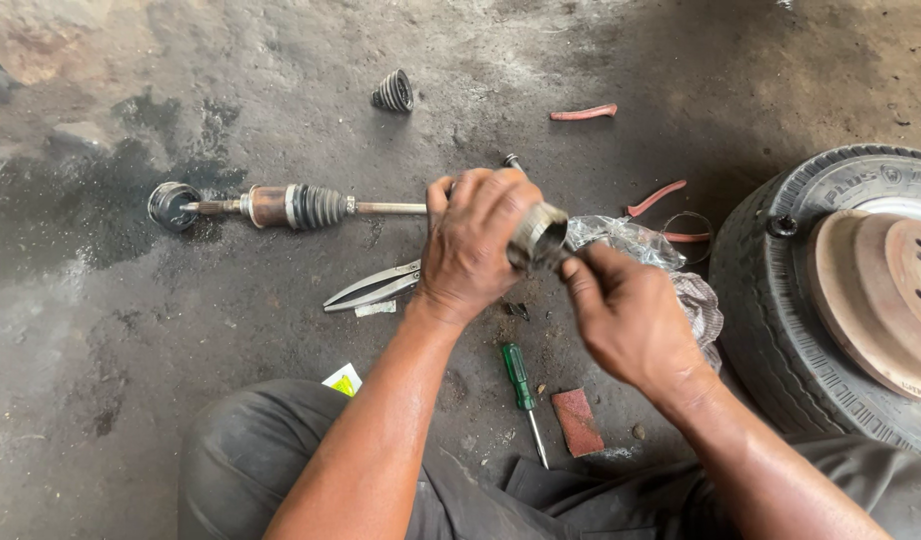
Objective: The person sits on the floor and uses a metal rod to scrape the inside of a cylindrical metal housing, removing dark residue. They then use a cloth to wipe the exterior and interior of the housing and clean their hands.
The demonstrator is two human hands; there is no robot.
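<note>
— What's in hand?

— A metal joint cup [541, 235], held above the concrete floor [131, 400] at the near end of the drive shaft [301, 207]. The left hand [476, 245] is wrapped around it, fingers clenched on its body. The right hand [631, 320] reaches to the cup's open mouth, fingertips pinched there; what they pinch, I cannot tell.

— So which step?

— I'd judge it's working the joint end, cleaning or packing it. A clear plastic bag [631, 240] lies just behind.

— And next?

— Probably a steady hold from the left while the right works inside. Pliers [371, 288] lie near the shaft, a green screwdriver [521, 385] closer in, a tyre [791, 330] to the right.
</note>
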